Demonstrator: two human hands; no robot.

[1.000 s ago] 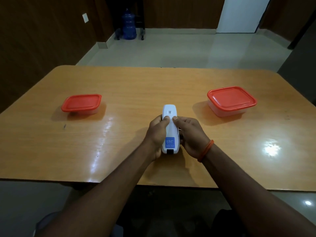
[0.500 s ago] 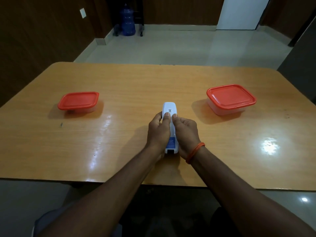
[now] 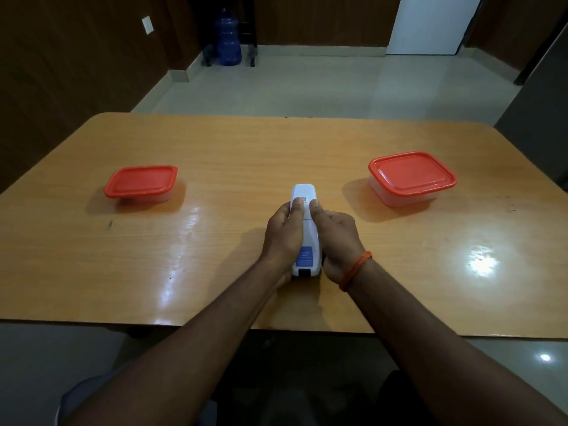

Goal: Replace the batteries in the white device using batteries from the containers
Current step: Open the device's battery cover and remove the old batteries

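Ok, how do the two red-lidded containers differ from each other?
The left container looks smaller and shallower; the right container looks larger and deeper, with more of its clear wall showing. The left one sits farther from the white device than the right one. Both have red lids, shut, and stand untouched on the table.

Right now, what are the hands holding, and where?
Both hands, left and right, grip the white device by its long sides, thumbs pressing on top.

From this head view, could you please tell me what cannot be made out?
- Contents of the left container and right container: red lids cover them.
- Sides of the white device: the left hand and right hand cover them.
- Blue label text: too small.
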